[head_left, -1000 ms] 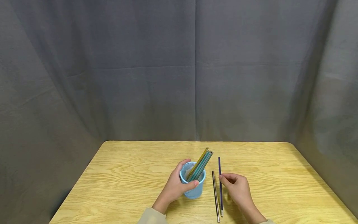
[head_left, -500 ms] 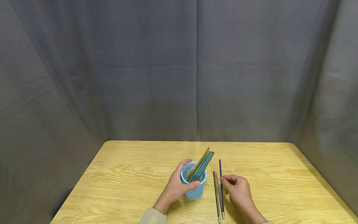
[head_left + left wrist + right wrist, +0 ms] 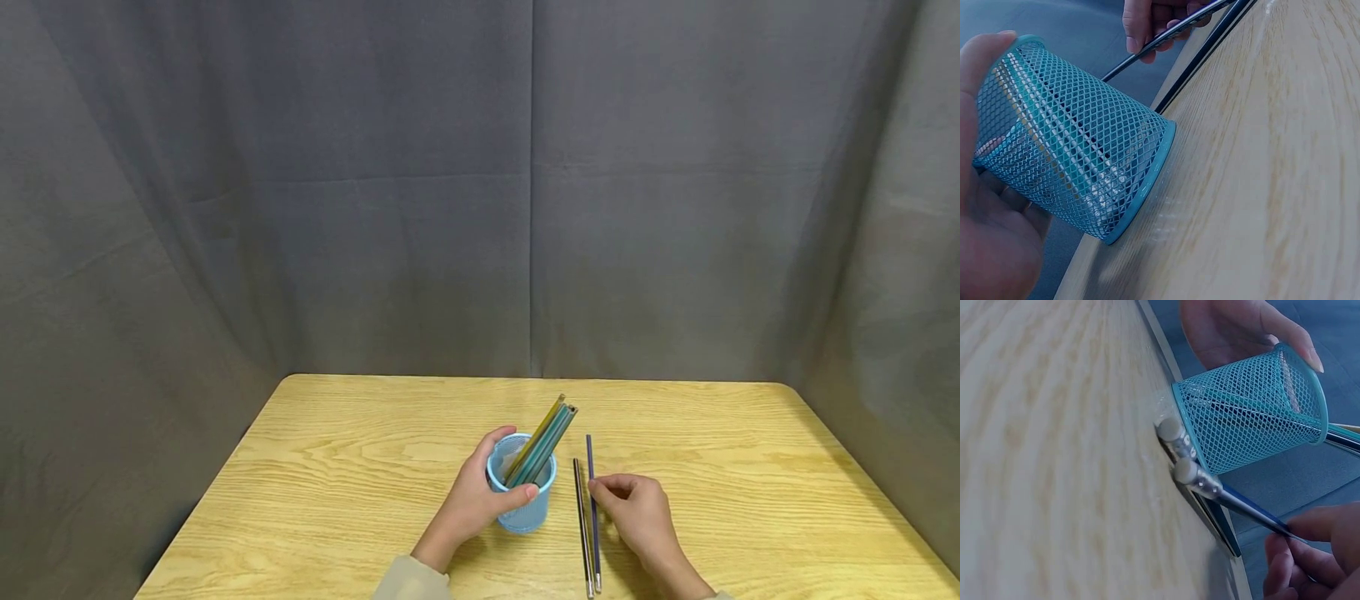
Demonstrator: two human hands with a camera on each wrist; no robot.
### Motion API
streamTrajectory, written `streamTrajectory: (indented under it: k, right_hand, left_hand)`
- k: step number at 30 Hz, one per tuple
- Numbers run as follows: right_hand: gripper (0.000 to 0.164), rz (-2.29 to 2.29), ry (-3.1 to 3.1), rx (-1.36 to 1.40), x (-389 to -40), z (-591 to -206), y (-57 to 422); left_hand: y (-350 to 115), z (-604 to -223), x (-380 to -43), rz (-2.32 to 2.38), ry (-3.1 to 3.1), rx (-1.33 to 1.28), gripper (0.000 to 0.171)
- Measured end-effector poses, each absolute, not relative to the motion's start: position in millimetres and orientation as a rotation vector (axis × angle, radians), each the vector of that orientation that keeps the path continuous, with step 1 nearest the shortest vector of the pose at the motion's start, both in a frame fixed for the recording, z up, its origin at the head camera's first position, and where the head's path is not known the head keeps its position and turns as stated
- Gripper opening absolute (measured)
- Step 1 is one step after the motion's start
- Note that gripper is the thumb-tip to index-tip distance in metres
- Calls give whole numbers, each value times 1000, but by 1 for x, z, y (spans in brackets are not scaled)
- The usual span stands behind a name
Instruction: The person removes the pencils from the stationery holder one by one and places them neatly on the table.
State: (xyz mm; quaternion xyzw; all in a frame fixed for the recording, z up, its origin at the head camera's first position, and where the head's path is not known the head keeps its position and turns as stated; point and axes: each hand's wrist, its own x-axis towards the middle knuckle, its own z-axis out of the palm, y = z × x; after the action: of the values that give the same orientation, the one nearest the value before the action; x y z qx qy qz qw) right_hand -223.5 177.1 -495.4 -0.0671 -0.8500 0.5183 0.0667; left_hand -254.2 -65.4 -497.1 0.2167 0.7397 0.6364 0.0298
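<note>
My left hand [image 3: 474, 502] grips a light blue wire-mesh pencil cup [image 3: 522, 518] round its rim, the thumb on the near side. Inside the cup lean several pencils [image 3: 542, 450], teal and yellowish ones, slanting to the right. My right hand [image 3: 639, 510] pinches a purple-blue pencil [image 3: 596, 542] between thumb and fingers, partway along its length. The eraser end of that pencil points toward me. Just left of it lies a black pencil [image 3: 581, 521] on the table, its eraser [image 3: 1171, 429] also toward me. In the right wrist view the pinched pencil slants up off the tabletop.
The wooden table [image 3: 360, 467] has a rounded far edge. Grey curtains [image 3: 420, 250] hang behind it and along both sides. The black pencil lies between the cup and my right hand.
My right hand has drawn the purple-blue pencil a little toward me, so its eraser end is now about level with the black pencil's. My left hand keeps its grip on the cup.
</note>
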Motion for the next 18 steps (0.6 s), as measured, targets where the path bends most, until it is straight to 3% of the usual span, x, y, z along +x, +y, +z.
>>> streamTrajectory:
  k: [5,12,18]
  right_hand:
    - [15,1542,-2591,-191,-223,-497,178]
    - [16,1517,-2628,-176,-223,-499,178]
    - [10,1535,-2639,-187,-223,-501,175]
  left_hand:
    - [-65,-497,-255,1960,2286,658,79]
    - [-66,-467,-237,1971,2275,666,76]
    - [-65,-469,-237,1966,2292,668,78]
